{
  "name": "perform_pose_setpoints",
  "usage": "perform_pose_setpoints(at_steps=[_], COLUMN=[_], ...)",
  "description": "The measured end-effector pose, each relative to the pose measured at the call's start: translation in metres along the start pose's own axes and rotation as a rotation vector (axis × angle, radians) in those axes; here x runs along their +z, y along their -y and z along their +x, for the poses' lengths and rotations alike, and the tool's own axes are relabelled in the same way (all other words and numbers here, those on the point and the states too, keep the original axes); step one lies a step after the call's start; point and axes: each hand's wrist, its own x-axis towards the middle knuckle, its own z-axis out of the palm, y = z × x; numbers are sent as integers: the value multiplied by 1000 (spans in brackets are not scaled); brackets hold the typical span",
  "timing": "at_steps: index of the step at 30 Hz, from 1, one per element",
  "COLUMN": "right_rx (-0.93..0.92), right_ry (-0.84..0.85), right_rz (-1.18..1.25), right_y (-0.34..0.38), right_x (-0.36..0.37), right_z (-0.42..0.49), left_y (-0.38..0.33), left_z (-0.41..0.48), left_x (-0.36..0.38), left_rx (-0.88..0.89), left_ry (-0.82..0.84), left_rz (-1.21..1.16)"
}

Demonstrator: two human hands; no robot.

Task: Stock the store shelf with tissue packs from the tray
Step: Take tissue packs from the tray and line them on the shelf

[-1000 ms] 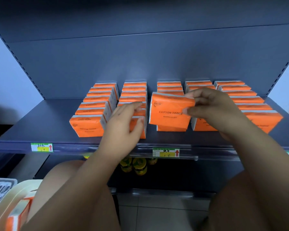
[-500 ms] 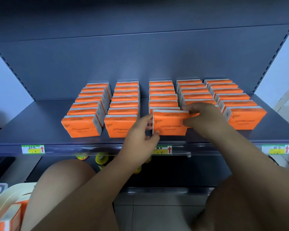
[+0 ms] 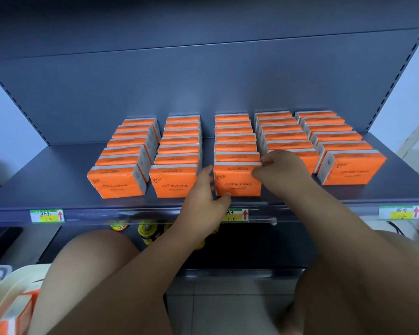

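Here both hands hold an orange cotton tissue pack (image 3: 237,183) at the front of the shelf's (image 3: 49,182) middle row.
The pack stands upright, label outward, touching the pack behind it. The left hand (image 3: 203,193) clasps its left edge, thumb on the lower front corner. The right hand (image 3: 284,169) pinches its upper right corner, fingers on top, thumb on the face. Four neighbouring rows (image 3: 178,151) flank it, and the cream tray (image 3: 15,284) sits at lower left.

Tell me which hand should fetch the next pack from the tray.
Left, probably: the left hand and right hand both hold the front pack, but the tray sits low at the person's left, nearest the left arm.
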Motion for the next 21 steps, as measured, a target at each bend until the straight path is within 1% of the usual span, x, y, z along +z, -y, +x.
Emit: perform_pose_setpoints(at_steps=[7,12,16,18,21], right_rx=[-17,-46,-28,-55,-158], right_ry=[8,16,16,-10,-139], right_rz=[22,87,75,31,-110], right_y=[1,1,2,2,0], right_x=[3,2,5,6,7], right_z=[0,-3,-1,-1,-4], left_y=[4,6,2,2,1], left_z=[2,4,0,-3,-10], left_x=[1,2,3,5,7], left_rx=[2,-30,-23,-8,58], left_ry=[-8,-18,-24,-46,-109], left_rz=[-11,-54,-23,22,175])
